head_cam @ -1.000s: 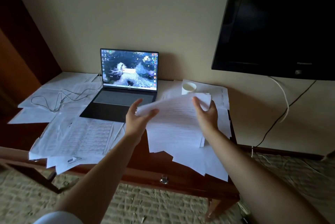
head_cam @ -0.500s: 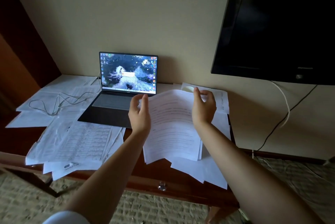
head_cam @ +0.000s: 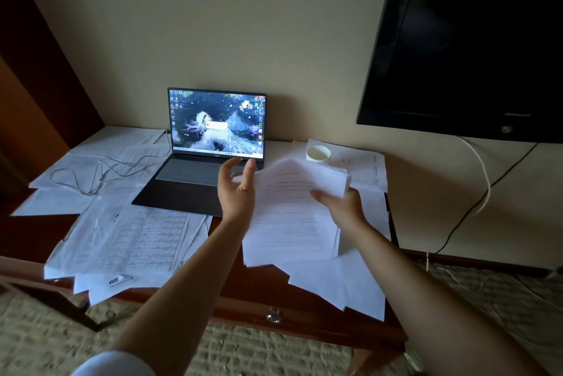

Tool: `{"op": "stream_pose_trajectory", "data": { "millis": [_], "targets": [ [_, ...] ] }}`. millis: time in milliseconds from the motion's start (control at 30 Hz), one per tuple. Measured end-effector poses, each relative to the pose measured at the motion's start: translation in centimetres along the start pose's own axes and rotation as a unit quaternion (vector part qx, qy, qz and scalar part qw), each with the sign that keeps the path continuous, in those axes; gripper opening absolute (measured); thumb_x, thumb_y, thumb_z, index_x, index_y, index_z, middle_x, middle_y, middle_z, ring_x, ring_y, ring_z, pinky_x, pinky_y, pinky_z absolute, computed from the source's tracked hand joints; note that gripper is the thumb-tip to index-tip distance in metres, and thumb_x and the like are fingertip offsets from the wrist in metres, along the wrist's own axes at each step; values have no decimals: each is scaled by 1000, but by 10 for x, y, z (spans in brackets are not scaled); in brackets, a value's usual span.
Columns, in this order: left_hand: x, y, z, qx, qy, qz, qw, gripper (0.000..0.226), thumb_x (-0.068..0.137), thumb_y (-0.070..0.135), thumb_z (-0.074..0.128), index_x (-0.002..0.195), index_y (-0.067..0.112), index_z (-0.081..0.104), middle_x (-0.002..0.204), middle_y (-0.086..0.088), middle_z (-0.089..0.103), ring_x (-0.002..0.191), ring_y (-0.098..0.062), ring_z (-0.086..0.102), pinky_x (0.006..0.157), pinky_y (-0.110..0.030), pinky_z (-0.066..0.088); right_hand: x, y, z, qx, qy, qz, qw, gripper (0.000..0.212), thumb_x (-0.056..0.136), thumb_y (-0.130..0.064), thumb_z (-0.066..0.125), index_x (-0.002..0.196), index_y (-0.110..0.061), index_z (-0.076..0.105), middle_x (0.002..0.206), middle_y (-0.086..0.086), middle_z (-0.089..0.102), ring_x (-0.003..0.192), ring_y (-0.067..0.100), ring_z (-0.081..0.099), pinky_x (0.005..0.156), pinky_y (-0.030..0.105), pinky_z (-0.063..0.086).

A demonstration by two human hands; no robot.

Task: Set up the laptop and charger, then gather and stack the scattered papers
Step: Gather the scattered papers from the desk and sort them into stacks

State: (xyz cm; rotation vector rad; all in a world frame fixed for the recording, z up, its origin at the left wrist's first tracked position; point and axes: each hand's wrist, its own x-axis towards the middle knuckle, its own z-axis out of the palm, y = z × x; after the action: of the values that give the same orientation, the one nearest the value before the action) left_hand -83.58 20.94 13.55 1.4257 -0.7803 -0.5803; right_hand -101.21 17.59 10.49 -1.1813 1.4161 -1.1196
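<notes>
While the right hand [head_cam: 342, 208] still gripped the lifted sheaf [head_cam: 292, 208], the left hand [head_cam: 236, 189] had let go, fingers spread; gathering had begun; the bench [head_cam: 304, 311] stayed littered.

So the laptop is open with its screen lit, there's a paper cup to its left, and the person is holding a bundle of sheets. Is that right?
Not quite. The head view shows the paper cup to the right of the laptop, not its left. The rest holds: the laptop is open with its screen lit, and the right hand grips a bundle of sheets.
</notes>
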Motion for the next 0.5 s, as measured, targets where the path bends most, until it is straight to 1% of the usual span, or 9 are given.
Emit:
{"op": "stream_pose_trajectory", "data": {
  "millis": [33, 100, 167, 200, 233, 267, 333, 400, 500],
  "targets": [
    [1, 4, 1, -2, 0, 11, 1000, 25, 90, 33, 62, 109, 17, 55, 93, 4, 56, 84, -9, 54, 72, -21, 43, 1, -9, -1, 11, -4, -11, 1000, 15, 75, -16, 79, 78, -18, 65, 77, -6, 66, 76, 15, 65, 60, 17, 48],
    [4, 12, 1, -33, -1, 46, 998, 24, 85, 22, 69, 105, 14, 58, 93, 7, 59, 87, -8, 55, 79, -23, 43, 2, -26, -8, 45, -14, -42, 998, 12, 77, -19, 78, 75, -20, 66, 76, -8, 67, 69, 8, 64, 61, 15, 50],
    [8, 7, -4, -36, -43, 76, 996, 43, 80, 11, 74, 119, 12, 54, 105, 9, 58, 97, -6, 54, 87, -17, 42, 1, -34, -19, 55, -28, -48, 997, 13, 78, -22, 77, 75, -21, 65, 76, -9, 67, 71, 7, 63, 64, 18, 49],
    [9, 0, -7, -21, -78, 69, 994, 58, 76, 8, 77, 127, 14, 49, 115, 7, 55, 106, -8, 52, 92, -15, 41, 0, -30, -24, 50, -34, -38, 997, 15, 79, -22, 77, 75, -21, 63, 75, -10, 65, 73, 7, 63, 63, 17, 47],
    [8, -13, -11, -3, -115, 38, 993, 69, 72, 5, 80, 130, 16, 47, 120, 3, 54, 112, -12, 52, 93, -17, 44, -1, -20, -28, 45, -43, -21, 998, 15, 79, -20, 76, 76, -22, 62, 76, -10, 65, 77, 8, 64, 64, 16, 47],
    [2, -24, -14, 10, -150, -12, 989, 68, 67, 2, 83, 125, 15, 50, 117, -1, 56, 112, -19, 55, 85, -21, 50, -4, -9, -31, 46, -54, -2, 997, 13, 78, -18, 77, 78, -22, 64, 78, -10, 67, 84, 11, 67, 67, 17, 48],
    [-15, -43, -16, 25, -187, -116, 975, 41, 66, -1, 82, 98, 12, 61, 96, -4, 64, 102, -30, 62, 63, -22, 52, -11, 8, -33, 36, -60, 24, 997, 15, 75, -16, 79, 80, -24, 68, 84, -8, 71, 91, 14, 68, 75, 21, 50],
    [-25, -46, -14, 25, -172, -129, 976, 25, 69, 2, 81, 83, 12, 62, 85, -2, 65, 88, -26, 65, 57, -21, 50, -14, 5, -32, 30, -46, 23, 998, 15, 73, -17, 81, 79, -24, 68, 87, -6, 72, 82, 6, 68, 73, 17, 50],
    [-19, -32, -15, -39, -151, -105, 982, 24, 67, 5, 83, 81, 11, 65, 83, -3, 68, 74, -15, 67, 55, -21, 52, -14, -12, -36, 50, -25, 7, 998, 15, 75, -15, 80, 77, -23, 67, 76, -13, 69, 67, -6, 63, 58, 6, 47]
  ]
}}
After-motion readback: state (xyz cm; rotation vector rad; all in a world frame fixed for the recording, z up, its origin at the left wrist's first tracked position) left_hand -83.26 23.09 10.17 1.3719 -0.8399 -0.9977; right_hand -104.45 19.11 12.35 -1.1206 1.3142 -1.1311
